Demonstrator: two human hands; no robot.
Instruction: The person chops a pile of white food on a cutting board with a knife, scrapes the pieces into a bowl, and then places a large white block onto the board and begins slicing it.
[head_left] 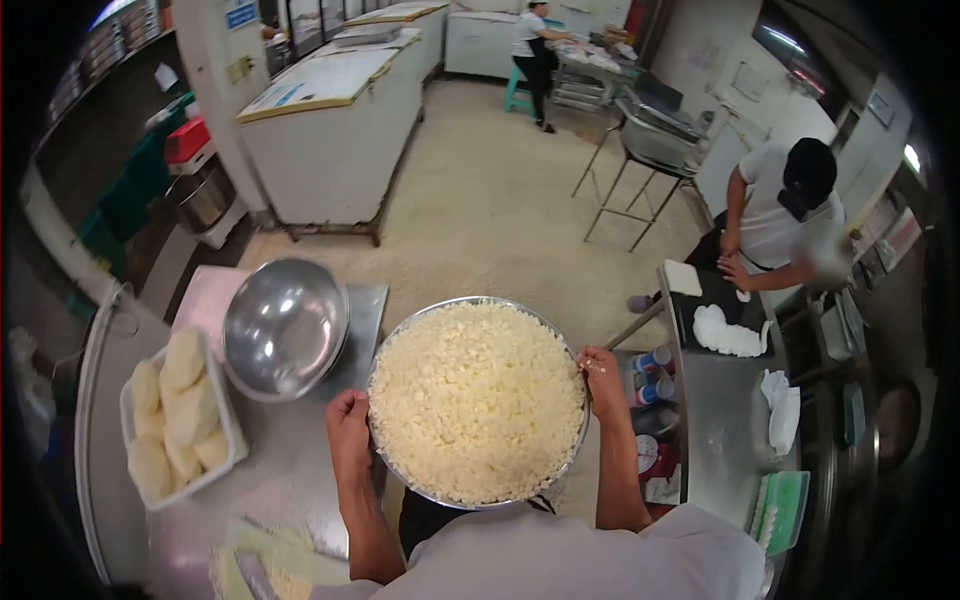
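Balance, I judge, is why I hold the heaped bowl by opposite sides: my left hand pinches its rim at nine o'clock, and my right hand, flecked with pale bits, pinches it just above three. The fingers beneath are hidden, so I cannot tell how far under they reach. The bowl is in front of my body, just beside the three o'clock edge of the worktop; I hold it near level, and that suits the load, as the diced pieces mound above the rim and could spill at a tilt. Near ten o'clock sits a wide steel basin, and at nine a white tub, whose walls probably serve to stop the pale blocks sliding about. Counting up, I have one heaped bowl, one basin (perhaps another nested under it; I cannot tell), one tub and about seven blocks showing; the diced pieces are past counting. Two other people are in plain view: a co-worker at two o'clock, both hands at one dark board, and a second person just past twelve.
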